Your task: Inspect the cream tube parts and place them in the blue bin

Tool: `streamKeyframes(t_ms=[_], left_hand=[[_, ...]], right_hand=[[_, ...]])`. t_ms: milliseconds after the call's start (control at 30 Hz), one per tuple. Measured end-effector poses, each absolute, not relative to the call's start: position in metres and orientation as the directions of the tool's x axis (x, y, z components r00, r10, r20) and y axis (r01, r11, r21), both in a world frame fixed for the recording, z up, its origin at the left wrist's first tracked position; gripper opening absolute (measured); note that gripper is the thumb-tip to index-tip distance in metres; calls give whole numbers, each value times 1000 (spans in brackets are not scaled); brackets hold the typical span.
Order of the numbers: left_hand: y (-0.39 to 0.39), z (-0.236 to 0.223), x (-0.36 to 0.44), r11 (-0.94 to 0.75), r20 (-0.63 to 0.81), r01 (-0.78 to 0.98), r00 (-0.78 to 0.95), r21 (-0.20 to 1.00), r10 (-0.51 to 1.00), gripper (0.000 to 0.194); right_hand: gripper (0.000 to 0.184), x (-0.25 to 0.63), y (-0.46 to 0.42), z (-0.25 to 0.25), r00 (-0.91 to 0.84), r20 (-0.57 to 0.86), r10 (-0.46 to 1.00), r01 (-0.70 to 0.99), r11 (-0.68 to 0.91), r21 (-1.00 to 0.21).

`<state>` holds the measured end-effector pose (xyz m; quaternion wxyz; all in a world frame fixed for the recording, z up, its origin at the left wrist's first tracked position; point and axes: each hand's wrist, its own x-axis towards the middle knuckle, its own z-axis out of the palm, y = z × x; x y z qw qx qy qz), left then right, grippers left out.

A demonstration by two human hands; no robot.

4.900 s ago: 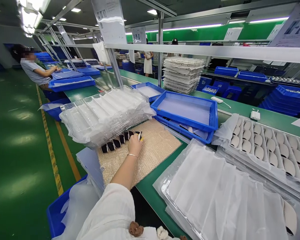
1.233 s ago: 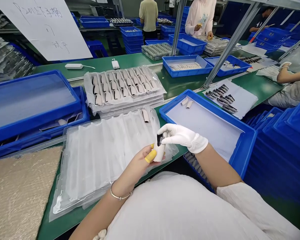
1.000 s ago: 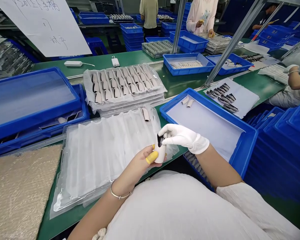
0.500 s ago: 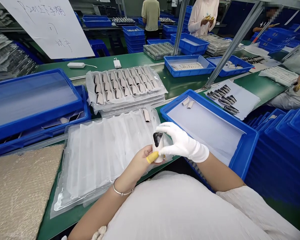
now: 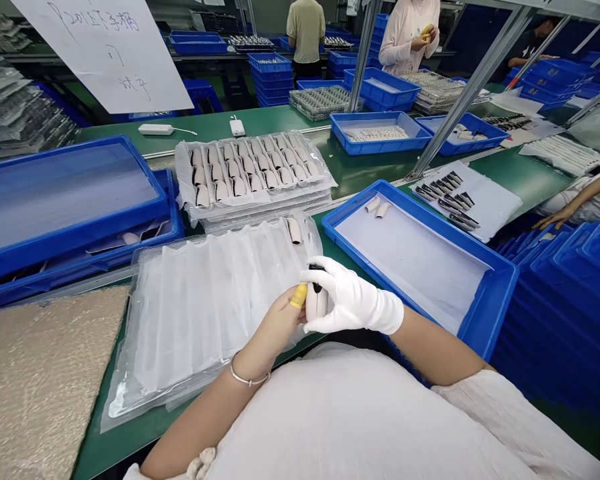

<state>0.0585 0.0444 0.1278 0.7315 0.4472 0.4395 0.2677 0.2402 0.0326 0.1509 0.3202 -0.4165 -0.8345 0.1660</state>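
Just in front of my body, a cream-coloured handle shell with a black upper part (image 5: 317, 303) is held upright between my hands. My left hand (image 5: 286, 310), with a yellow finger cot on the thumb, grips it from the left; its other fingers are mostly hidden behind. The white-gloved right hand (image 5: 345, 297) curls around the shell's top and right side, its fingers bent over it. Beneath and behind lies a clear tray covered with white wrapping sheet (image 5: 205, 313), with one cream shell (image 5: 294, 231) at its far right corner.
Behind stands a stack of trays filled with cream shells (image 5: 253, 170). A blue bin (image 5: 500, 300) on the right holds two pieces; black-and-cream parts (image 5: 447, 197) lie on paper beyond. Blue bins (image 5: 165, 207) and bubble wrap (image 5: 45, 380) are left. A co-worker's hand (image 5: 555, 217) shows far right.
From the bubble wrap, the view has swung right to the wrapped tray. Lately the shell has been turned, its dark hollow now out of sight, and my gloved fingers have wrapped over it.
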Motion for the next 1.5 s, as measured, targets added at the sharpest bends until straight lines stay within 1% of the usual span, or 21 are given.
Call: streamKeyframes(t_ms=[67, 167, 300, 400, 467, 567, 667, 800, 933, 1233, 1333, 1433, 1500], left_hand=[[44, 125, 59, 535, -422, -88, 512, 840, 748, 41], [41, 123, 63, 619, -408, -188, 602, 762, 686, 30], [36, 122, 67, 722, -400, -302, 670, 623, 626, 31], [33, 119, 68, 772, -355, -367, 729, 519, 585, 28], [32, 116, 67, 788, -322, -394, 755, 474, 571, 30], [32, 114, 63, 795, -293, -415, 771, 442, 566, 38], [33, 112, 61, 779, -275, -460, 754, 426, 596, 44], [33, 110, 60, 785, -266, -469, 761, 405, 591, 47], [32, 110, 60, 787, -264, -472, 763, 398, 590, 46], [31, 114, 58, 736, -198, -454, 769, 502, 608, 45], [31, 115, 59, 698, -182, -472, 744, 539, 643, 43], [30, 115, 60, 681, -169, -465, 743, 566, 647, 40], [29, 114, 60, 690, -175, -440, 758, 575, 628, 39]], right_hand=[[82, 240, 33, 149, -425, 419, 802, 541, 596, -593], [86, 239, 35, 145, -392, 463, 795, 437, 604, -667], [85, 237, 36, 140, -373, 497, 783, 265, 603, -752], [87, 235, 36, 137, -384, 495, 779, 165, 585, -794], [89, 235, 36, 136, -402, 501, 766, 95, 579, -810], [90, 235, 33, 134, -411, 524, 746, 4, 576, -817], [88, 235, 30, 132, -397, 519, 757, 4, 567, -824], [86, 236, 27, 130, -390, 495, 777, 85, 565, -820], [85, 238, 24, 130, -386, 518, 763, 79, 587, -806], [84, 240, 19, 141, -383, 543, 747, 82, 613, -786], [83, 239, 18, 142, -338, 526, 781, 90, 583, -808], [71, 237, 18, 143, -241, 488, 839, 48, 513, -857], [63, 236, 20, 144, -180, 426, 887, 42, 440, -897]])
